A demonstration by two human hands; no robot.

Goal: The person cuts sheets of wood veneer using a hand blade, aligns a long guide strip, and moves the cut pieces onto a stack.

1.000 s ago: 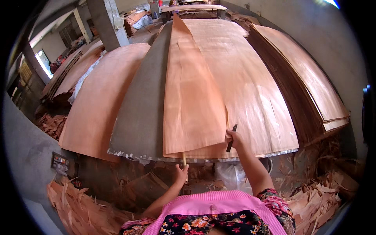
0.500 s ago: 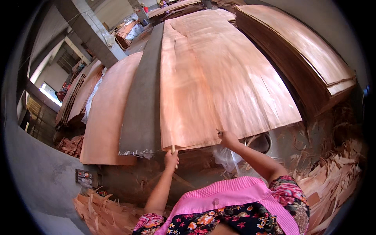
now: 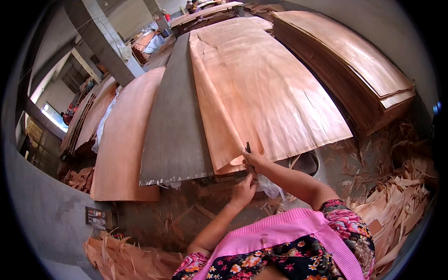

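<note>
Now the wearer's left hand (image 3: 243, 191) has moved rightward from the near left corner of the thin wood veneer sheet (image 3: 280, 93) and is just below the right hand (image 3: 253, 160), close to it or touching. The sheet lies along the grey table (image 3: 172, 112), and its left side, nearly flat half a second ago, now rises in a long slanting ridge that curls over near the right hand. A wider strip of grey surface shows at the near end, so the work seems to have turned from smoothing to lifting and gathering that edge. The right hand's fingers are closed around a small dark tool (image 3: 248, 146); whether they also pinch the veneer is unclear. The left fingers are bent inward, but I cannot tell whether they hold the pale stick seen there earlier.
</note>
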